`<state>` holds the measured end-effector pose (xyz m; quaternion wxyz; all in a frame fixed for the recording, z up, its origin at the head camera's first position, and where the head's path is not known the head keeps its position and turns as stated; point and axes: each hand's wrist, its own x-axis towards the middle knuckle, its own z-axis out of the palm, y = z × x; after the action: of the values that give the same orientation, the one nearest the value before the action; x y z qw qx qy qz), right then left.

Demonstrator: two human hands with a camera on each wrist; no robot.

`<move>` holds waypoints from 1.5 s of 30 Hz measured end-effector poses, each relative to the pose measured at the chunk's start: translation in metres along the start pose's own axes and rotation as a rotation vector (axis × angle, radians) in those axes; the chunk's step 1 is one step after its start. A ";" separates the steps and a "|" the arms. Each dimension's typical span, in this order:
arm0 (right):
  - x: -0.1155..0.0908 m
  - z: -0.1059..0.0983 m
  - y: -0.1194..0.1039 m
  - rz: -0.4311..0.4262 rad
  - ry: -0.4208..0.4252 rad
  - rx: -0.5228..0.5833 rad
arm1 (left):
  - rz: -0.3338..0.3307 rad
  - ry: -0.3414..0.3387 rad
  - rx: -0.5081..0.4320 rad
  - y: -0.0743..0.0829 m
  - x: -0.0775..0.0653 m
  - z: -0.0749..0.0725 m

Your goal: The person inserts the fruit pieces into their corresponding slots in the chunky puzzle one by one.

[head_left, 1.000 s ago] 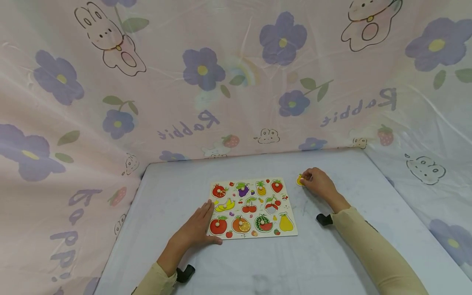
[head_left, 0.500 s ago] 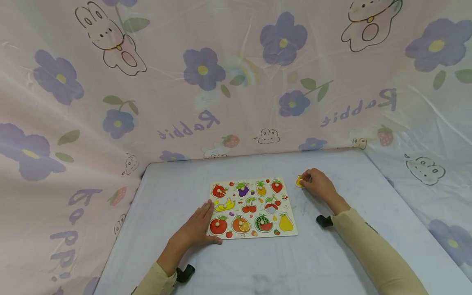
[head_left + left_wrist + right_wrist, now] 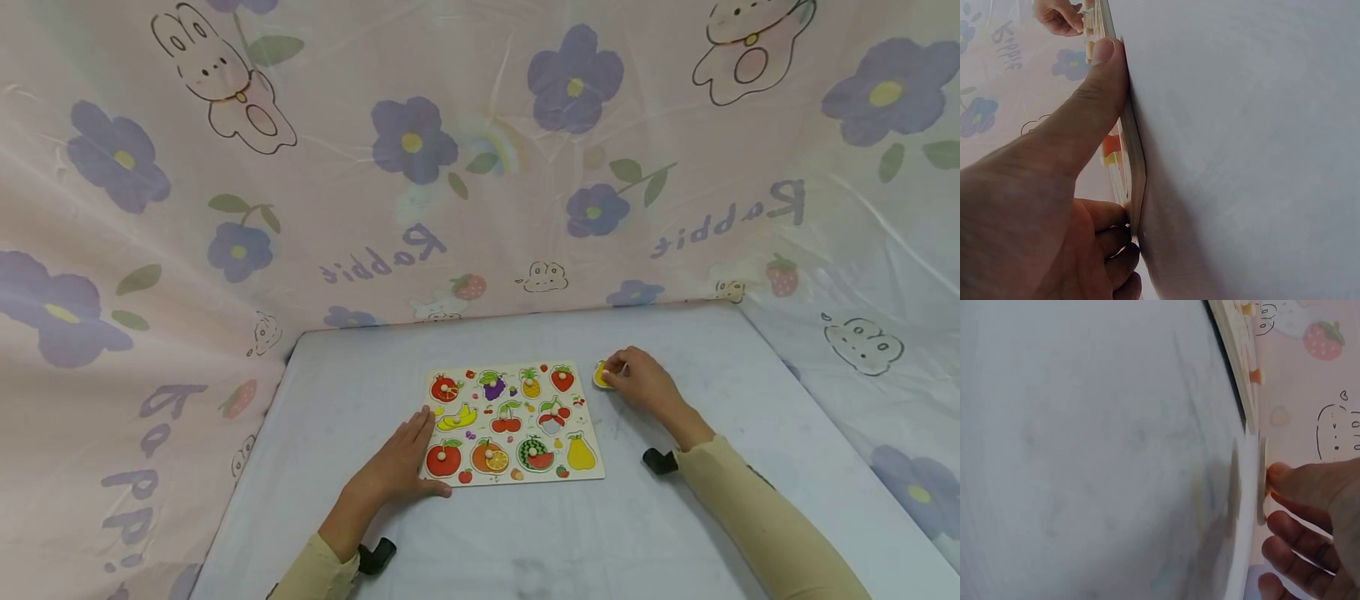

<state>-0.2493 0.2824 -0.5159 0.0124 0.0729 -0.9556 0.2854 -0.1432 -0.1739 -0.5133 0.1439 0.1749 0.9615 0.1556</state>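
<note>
A wooden fruit peg puzzle board (image 3: 585, 425) lies on the table with knobbed pieces in most of its slots. At its lower right corner, the yellow pear shape (image 3: 581, 454) shows no knob. My left hand (image 3: 397, 458) rests at the board's near left corner, its fingers against the left side and its thumb (image 3: 1100, 81) along the front edge. Beyond the board's right edge, my right hand (image 3: 647, 385) pinches a yellow puzzle piece (image 3: 601, 375). In the right wrist view the piece (image 3: 1263, 481) is edge-on, raised above the table, its knob hidden by the fingers.
A pale cloth (image 3: 487, 542) covers the tabletop. Printed curtain walls (image 3: 480, 208) with flowers and rabbits stand behind and at both sides. Black wrist mounts (image 3: 660, 461) stick out beneath both sleeves.
My right hand has moved slightly left and nearer with the yellow puzzle piece, toward the board. My left hand and the board stay where they were.
</note>
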 end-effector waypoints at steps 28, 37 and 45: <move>-0.036 0.010 -0.037 -0.101 -0.002 -0.020 | 0.012 -0.008 -0.006 0.003 -0.002 -0.005; -0.049 0.010 -0.049 -0.160 -0.005 -0.033 | 0.003 -0.011 0.011 0.003 -0.002 -0.004; -0.058 0.014 -0.050 -0.196 -0.036 -0.005 | 0.001 0.000 -0.003 0.003 -0.003 -0.002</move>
<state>-0.1844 0.2410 -0.5044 0.0231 0.1711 -0.9446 0.2792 -0.1404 -0.1724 -0.5094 0.1440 0.1752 0.9612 0.1571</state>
